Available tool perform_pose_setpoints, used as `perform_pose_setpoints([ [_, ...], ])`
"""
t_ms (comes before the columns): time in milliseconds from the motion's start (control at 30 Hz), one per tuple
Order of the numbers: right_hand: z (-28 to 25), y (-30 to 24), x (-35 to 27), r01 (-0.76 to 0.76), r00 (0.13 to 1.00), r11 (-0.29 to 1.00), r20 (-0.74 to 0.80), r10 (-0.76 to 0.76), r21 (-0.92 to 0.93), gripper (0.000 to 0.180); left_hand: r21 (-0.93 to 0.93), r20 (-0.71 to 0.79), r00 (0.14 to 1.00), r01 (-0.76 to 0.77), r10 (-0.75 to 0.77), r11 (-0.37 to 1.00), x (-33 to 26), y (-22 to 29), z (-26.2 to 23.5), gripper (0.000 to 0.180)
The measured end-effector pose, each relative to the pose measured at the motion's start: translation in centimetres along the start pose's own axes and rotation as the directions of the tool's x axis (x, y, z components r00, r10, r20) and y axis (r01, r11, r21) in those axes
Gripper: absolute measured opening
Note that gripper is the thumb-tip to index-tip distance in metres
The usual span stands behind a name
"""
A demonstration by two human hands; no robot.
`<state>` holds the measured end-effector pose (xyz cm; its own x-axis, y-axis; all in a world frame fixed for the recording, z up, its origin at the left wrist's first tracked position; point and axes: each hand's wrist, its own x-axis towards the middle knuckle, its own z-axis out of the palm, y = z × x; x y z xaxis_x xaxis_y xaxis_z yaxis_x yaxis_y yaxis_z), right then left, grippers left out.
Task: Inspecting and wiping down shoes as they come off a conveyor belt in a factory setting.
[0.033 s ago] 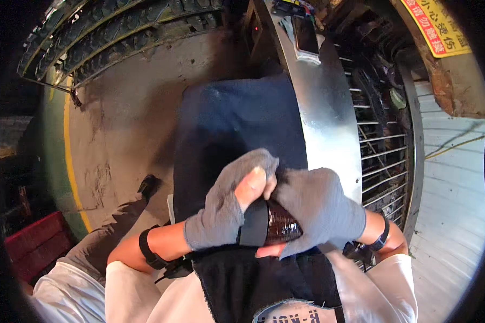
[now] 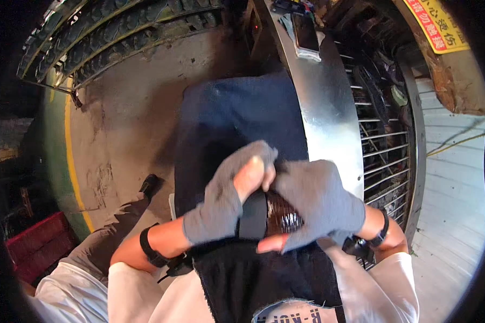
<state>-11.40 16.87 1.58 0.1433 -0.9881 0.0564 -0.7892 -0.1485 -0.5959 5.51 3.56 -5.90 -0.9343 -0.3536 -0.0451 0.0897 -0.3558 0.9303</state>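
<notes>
A glossy dark brown piece [image 2: 283, 213] with a fine ridged surface lies between my hands, in front of my body. Beside it on the left is a flat dark grey part [image 2: 253, 219]; whether the two are joined I cannot tell. My left hand [image 2: 226, 188], in a grey fingerless glove, is closed at the far end of the piece, thumb pressed to its fingers. My right hand [image 2: 320, 202], gloved alike, wraps over the brown piece from the right, its thumb at the near edge. The hands meet at the far end, hiding the grip. A dark blue apron [image 2: 237, 124] covers my lap.
A metal counter [image 2: 328, 107] runs along the right, with a phone [image 2: 306, 35] on a cloth. Beyond it are metal bars [image 2: 385, 161]. Racks [image 2: 124, 37] of dark items stand far left. Another person's leg [image 2: 118, 215] and a red box [image 2: 40, 245] are at left.
Both hands have shifted slightly away from my body. The light on the brown piece has changed, and my right thumb shows a little more.
</notes>
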Motion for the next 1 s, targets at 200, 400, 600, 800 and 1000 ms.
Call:
perform_pose_setpoints([
  [200, 8.7, 2.7, 1.9, -0.076, 0.488, 0.341, -0.263, 0.832, 0.937, 0.066, 0.001, -0.339, 0.935, -0.108, 0.102, 0.994, 4.6, -0.6, -0.1, 0.051],
  [400, -3.0, 2.4, 5.7, 0.466, 0.818, 0.833, -0.506, -0.275, 0.3, 0.088, -0.153, -0.223, 0.975, -0.023, -0.012, 0.988, 1.3, 3.1, -2.5, 0.028],
  [600, 6.0, -0.2, 5.8, 0.499, 0.835, 0.865, 0.237, -0.497, 0.058, 0.068, -0.419, -0.242, 0.93, 0.158, -0.278, 0.894, 7.0, -0.4, -3.6, 0.08],
  [800, 2.4, 1.5, 0.1, -0.042, 0.812, 0.971, -0.559, 0.169, 0.233, 0.076, -0.468, -0.127, 0.968, 0.135, -0.218, 0.873, 2.8, -1.6, -3.7, 0.096],
  [1000, 4.7, 0.2, 1.4, -0.135, 0.716, 0.688, -0.41, 0.565, 0.713, 0.082, -0.11, -0.274, 0.952, 0.109, -0.136, 0.988, 2.1, 0.3, -0.1, 0.106],
])
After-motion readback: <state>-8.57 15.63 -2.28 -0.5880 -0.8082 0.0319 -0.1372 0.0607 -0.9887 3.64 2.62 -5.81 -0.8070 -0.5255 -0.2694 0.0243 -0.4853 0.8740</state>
